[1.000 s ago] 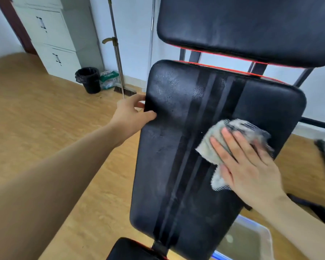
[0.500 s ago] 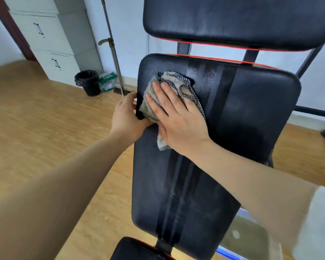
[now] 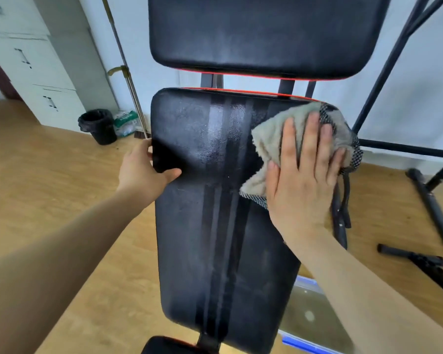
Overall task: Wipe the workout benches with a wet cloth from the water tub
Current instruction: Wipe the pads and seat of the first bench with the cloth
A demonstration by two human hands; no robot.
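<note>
Left hand (image 3: 145,172): arm reaching up from lower left of frame; grip clamped on the left edge of the middle bench pad (image 3: 215,213), thumb on its face, fingers behind the edge.
Right hand (image 3: 303,172): arm from lower right; grip spread flat, fingers apart, pressing the grey cloth (image 3: 274,139) onto the pad's upper right corner.
Upper bench pad (image 3: 266,34): top centre, black with a red lower edge.
Water tub (image 3: 315,318): lower right, partly hidden under pad and arm.
Black bin (image 3: 99,126): left of centre, on the wooden floor (image 3: 36,175).
</note>
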